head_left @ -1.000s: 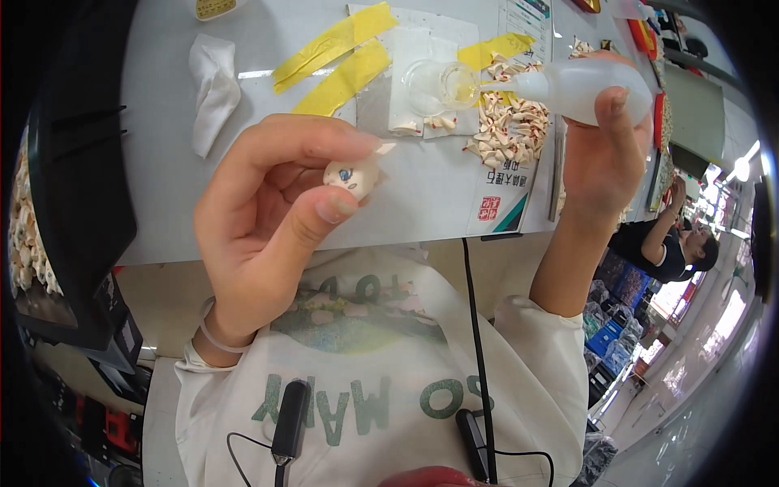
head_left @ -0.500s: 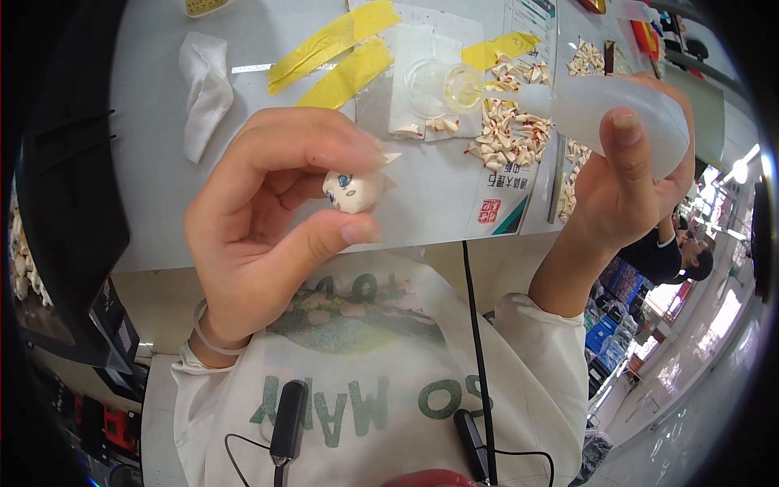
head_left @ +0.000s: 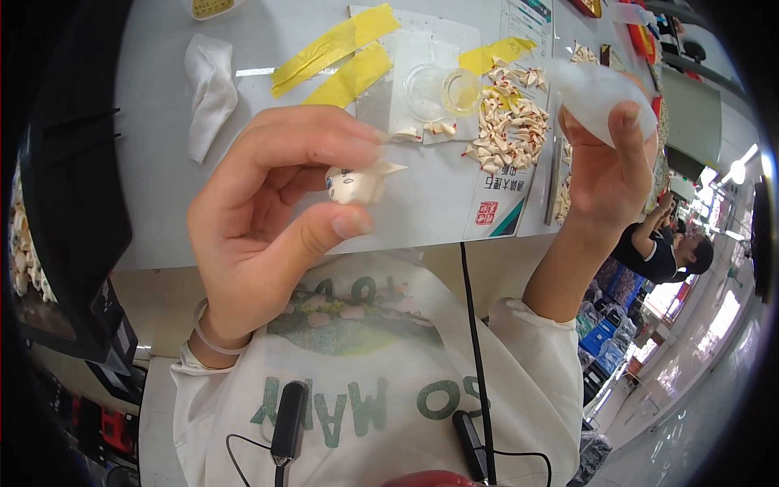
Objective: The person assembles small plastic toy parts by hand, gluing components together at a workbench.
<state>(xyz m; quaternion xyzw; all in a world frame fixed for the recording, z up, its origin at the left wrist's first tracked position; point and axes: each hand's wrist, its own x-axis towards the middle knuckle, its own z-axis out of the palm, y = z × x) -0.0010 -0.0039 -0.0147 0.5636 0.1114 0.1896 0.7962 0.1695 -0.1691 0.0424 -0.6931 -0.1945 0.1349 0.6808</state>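
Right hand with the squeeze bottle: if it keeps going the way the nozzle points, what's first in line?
Probably the small pale figurine pinched in the left hand. The right hand aims its translucent bottle leftward; depth is unclear.

You are looking down at a worktop (head_left: 162, 122) where yellow tape strips (head_left: 341, 57) are lying near its far edge, a crumpled white tissue (head_left: 209, 89) is resting beside them, and a clear dish (head_left: 442, 91) is sitting by a pile of small pale pieces (head_left: 511, 130).

Grey table (head_left: 162, 122) fills upper frame. On it: crumpled white cloth (head_left: 209, 89) upper left, yellow tape strips (head_left: 341, 57) top centre, clear round dish (head_left: 442, 89), heap of small pale pieces (head_left: 507, 130) upper right.
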